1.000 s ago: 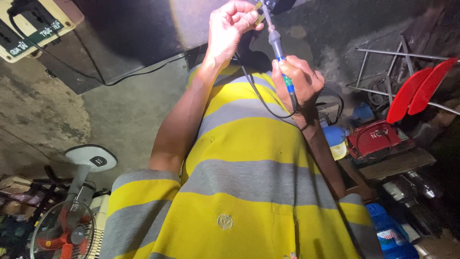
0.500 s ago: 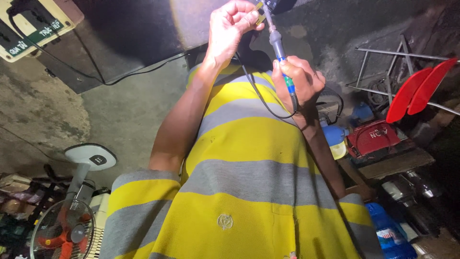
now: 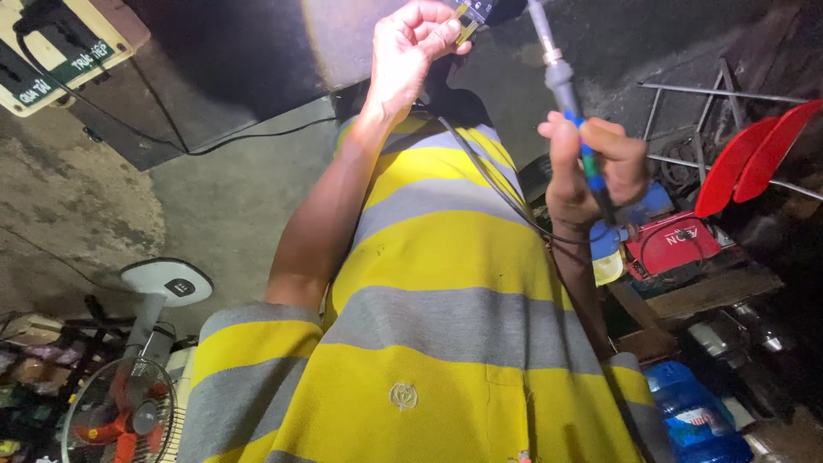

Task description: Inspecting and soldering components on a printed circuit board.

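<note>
Both hands closed: left [image 3: 416, 47] pinches a small yellow part [image 3: 465, 30], right [image 3: 591, 167] grips the soldering iron [image 3: 561, 77] beside it.

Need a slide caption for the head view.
Left hand pinches small yellow part; right hand grips soldering iron.

Yellow-and-grey striped short-sleeved shirt [image 3: 446, 343]

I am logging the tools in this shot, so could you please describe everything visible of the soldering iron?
The soldering iron is a slim pen-shaped tool: a grey metal shaft above a blue, plastic-looking handle. The right hand grips the handle, fingers wrapped around it, holding it nearly upright with the shaft leaning slightly left. Its tip runs out of the top of the view. A dark cord hangs across the striped shirt.
</note>
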